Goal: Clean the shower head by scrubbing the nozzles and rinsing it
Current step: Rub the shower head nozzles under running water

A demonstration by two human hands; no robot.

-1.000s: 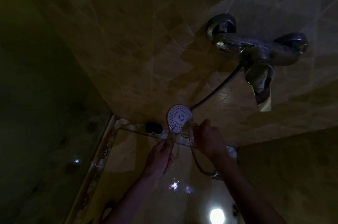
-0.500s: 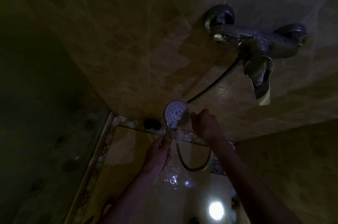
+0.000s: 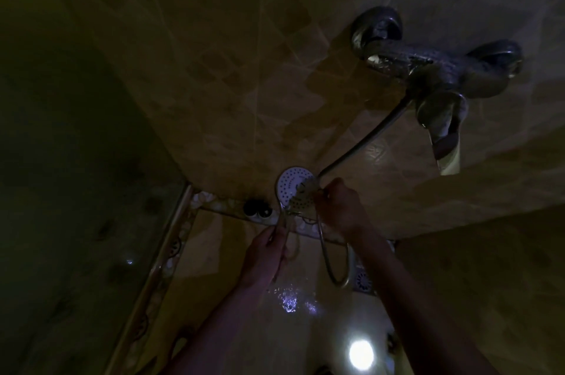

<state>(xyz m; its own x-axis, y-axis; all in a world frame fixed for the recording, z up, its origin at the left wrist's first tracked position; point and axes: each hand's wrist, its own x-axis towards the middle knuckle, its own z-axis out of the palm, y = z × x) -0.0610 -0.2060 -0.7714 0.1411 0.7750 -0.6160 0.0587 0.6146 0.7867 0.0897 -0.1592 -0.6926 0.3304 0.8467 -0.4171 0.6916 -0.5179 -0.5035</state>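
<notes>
Head view, downward; hands near

— Where's the left hand [image 3: 264, 255]?
— Low centre, forearm rising from the bottom edge. Its fingers are curled round the handle [image 3: 282, 221], thumb side up.
— And the right hand [image 3: 339, 206]?
— Higher and to the right, back of the hand toward the camera, fingers bent in against the shower head [image 3: 293, 191]. Too dark to tell what they pinch.
— The arms?
— Both bare, reaching forward and converging; the right forearm runs down to the lower right corner.

Tap fitting [image 3: 440, 75] overhanging right hand [image 3: 337, 209]
</notes>
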